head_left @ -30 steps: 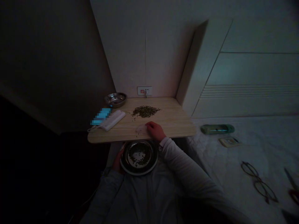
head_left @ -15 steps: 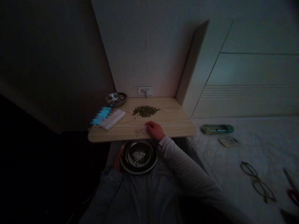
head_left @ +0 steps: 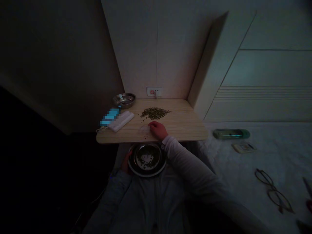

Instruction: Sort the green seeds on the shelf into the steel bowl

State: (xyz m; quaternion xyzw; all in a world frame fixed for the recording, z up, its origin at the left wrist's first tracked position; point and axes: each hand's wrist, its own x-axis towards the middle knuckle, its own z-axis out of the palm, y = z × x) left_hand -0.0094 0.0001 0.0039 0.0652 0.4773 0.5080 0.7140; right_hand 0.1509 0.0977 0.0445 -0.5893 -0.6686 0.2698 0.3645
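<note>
My left hand (head_left: 125, 163) grips the left rim of a round metal bowl (head_left: 147, 175) below the table's front edge. Small dark green grains, like mung beans, lie in a ring around its bottom. My right hand (head_left: 158, 130) is over the front of the wooden table (head_left: 187, 130), fingers pinched on a thin clear plastic piece (head_left: 144, 129); its exact kind is unclear. A few loose grains lie in front of that piece. Just beyond my right hand a pile of the same grains (head_left: 156, 113) spreads on the tabletop.
At the table's back left stands another metal bowl (head_left: 124, 100), with a white power strip (head_left: 122, 121) and a blurred-out phone (head_left: 110, 117) before it. A wall socket (head_left: 154, 91) is behind. On the bed at right lie a green case (head_left: 231, 134), a phone-like object (head_left: 243, 148) and glasses (head_left: 274, 190).
My right hand has moved a little to the left over the table with the plastic piece. The left hand still holds the bowl. The whole view has shifted slightly.
</note>
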